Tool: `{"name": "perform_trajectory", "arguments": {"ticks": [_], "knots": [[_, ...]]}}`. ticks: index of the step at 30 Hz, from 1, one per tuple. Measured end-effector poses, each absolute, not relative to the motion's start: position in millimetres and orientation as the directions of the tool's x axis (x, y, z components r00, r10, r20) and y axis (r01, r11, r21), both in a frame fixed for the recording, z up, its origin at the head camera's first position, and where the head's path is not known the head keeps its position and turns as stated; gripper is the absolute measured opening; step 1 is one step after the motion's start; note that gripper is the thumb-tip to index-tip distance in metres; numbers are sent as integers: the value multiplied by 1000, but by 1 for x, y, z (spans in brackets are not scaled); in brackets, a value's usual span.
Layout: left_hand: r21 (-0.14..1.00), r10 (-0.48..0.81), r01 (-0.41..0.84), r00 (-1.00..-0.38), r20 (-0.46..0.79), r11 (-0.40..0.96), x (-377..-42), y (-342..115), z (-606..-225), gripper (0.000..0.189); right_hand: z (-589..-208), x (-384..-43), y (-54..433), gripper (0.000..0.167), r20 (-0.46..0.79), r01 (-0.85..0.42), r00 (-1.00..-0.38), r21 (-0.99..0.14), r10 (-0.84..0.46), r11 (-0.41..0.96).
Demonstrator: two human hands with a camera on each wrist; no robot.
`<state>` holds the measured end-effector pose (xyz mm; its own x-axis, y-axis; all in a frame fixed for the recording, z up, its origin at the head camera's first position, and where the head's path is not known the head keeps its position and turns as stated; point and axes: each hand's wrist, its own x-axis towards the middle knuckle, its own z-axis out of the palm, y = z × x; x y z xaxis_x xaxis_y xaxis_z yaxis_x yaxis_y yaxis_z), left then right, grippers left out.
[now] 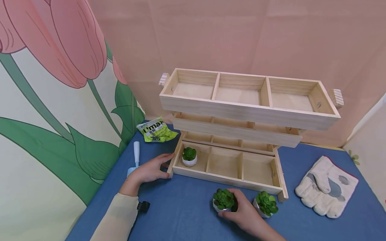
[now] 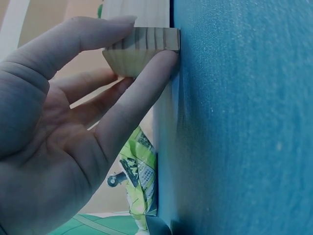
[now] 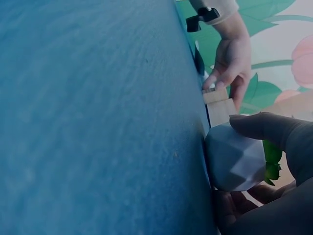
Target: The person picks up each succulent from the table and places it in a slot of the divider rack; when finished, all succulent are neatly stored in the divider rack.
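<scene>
A tiered wooden planter stand (image 1: 250,113) with divided trays stands on the blue table. My left hand (image 1: 152,170) holds the front left corner of its base; in the left wrist view the thumb and fingers pinch the wooden end (image 2: 142,49). With my right hand (image 1: 245,214) I grip a small succulent (image 1: 223,199) in a white pot. Its faceted pot (image 3: 235,157) sits between thumb and fingers in the right wrist view, at the tabletop. Another potted succulent (image 1: 266,203) stands just right of that hand. A third succulent (image 1: 189,156) sits in the bottom tray's left compartment.
Behind my left hand lie a green and white bag (image 1: 157,130) and a small shovel with a pale handle (image 1: 136,154). White work gloves (image 1: 327,187) lie at the right of the table. A pink backdrop (image 1: 211,36) hangs behind the stand.
</scene>
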<state>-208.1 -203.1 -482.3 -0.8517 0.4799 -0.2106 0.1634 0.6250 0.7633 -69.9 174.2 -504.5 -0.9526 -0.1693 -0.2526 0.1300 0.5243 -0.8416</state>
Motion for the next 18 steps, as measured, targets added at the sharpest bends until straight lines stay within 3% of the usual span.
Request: {"name": "perform_trajectory", "arguments": {"ticks": [18], "knots": [[762, 477, 165, -854, -207, 626, -207, -202, -481, 93, -499, -70, 177, 78, -248, 123, -951, -852, -186, 508]]}}
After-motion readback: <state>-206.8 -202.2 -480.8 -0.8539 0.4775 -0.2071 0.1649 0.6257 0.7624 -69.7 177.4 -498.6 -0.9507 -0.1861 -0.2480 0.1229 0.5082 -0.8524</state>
